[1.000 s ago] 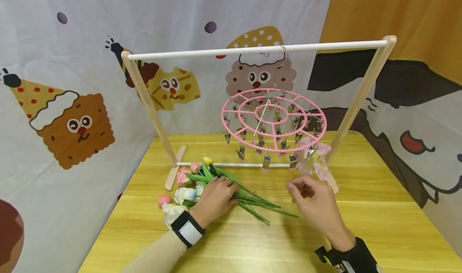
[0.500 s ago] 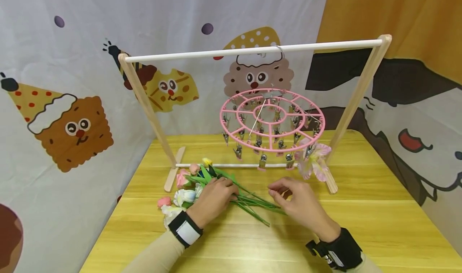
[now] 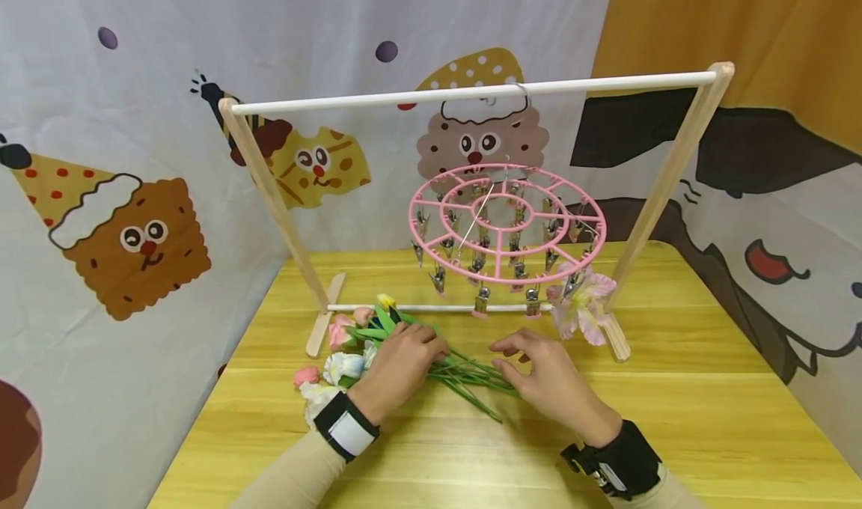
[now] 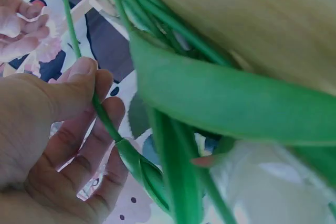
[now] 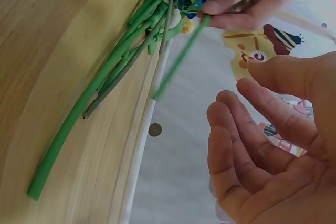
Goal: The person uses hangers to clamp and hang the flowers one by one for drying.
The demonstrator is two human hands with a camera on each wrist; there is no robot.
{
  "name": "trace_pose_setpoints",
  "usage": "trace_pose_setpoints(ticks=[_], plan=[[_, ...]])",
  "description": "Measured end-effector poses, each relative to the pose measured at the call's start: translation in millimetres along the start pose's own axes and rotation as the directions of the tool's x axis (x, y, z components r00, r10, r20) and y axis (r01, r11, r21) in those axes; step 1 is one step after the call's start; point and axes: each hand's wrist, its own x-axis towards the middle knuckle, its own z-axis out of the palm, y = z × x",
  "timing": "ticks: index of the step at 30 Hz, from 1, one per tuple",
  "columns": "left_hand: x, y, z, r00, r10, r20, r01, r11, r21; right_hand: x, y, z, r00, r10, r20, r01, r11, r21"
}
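Note:
Over the bunch of artificial flowers on the table, my left hand (image 3: 404, 359) pinches one thin green flower stem (image 4: 107, 121) between thumb and forefinger, its other fingers spread behind. The remaining stems (image 3: 465, 382) lie beside it, pointing right, their ends near my right hand (image 3: 548, 378). That hand holds nothing; thumb and fingers are apart, facing the free end of the pinched stem in the right wrist view. White blooms (image 3: 343, 367), a pink rose (image 3: 340, 332) and a yellow bud (image 3: 386, 301) show left of my left hand. The pinched stem's bloom is hidden.
A wooden rack with a white top bar (image 3: 377, 101) stands behind the hands. From it hangs a pink round clip hanger (image 3: 505, 278) with several metal clips. One clip at its right front carries a pale pink flower (image 3: 584, 307). A patterned cloth (image 3: 323, 30) backs the table (image 3: 700, 419).
My right hand has moved left from near the hanging flower toward the stems, its fingers parting. The left hand stays among the stems, shifting slightly. The clip hanger has turned a little.

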Motion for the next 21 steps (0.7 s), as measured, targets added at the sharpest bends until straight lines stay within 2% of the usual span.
trace_pose_setpoints(ticks=[5, 8, 14, 17, 21], plan=[[3.3, 1.7, -8.7, 0.998, 0.027, -0.061, -0.028, 0.999, -0.016, -0.8, -2, -1, 0.999, -0.007, -0.036, 0.007, 1.000, -0.005], [5.2, 2.3, -15.1, 0.992, 0.046, -0.114, -0.050, 0.998, -0.032, -2.2, -5, -4, 0.993, -0.045, -0.108, 0.045, 0.999, -0.006], [8.6, 2.0, -31.1, 0.971, 0.069, -0.228, -0.083, 0.995, -0.051, -2.3, -17, -17, 0.947, -0.144, -0.287, 0.150, 0.989, 0.000], [8.5, 0.2, -36.9, 0.965, 0.057, -0.255, -0.077, 0.995, -0.069, -1.4, -23, -25, 0.930, -0.144, -0.337, 0.164, 0.986, 0.032], [5.8, -3.9, -42.2, 0.961, 0.049, -0.274, -0.073, 0.994, -0.079, -1.8, -27, -32, 0.922, -0.122, -0.367, 0.157, 0.985, 0.069]])
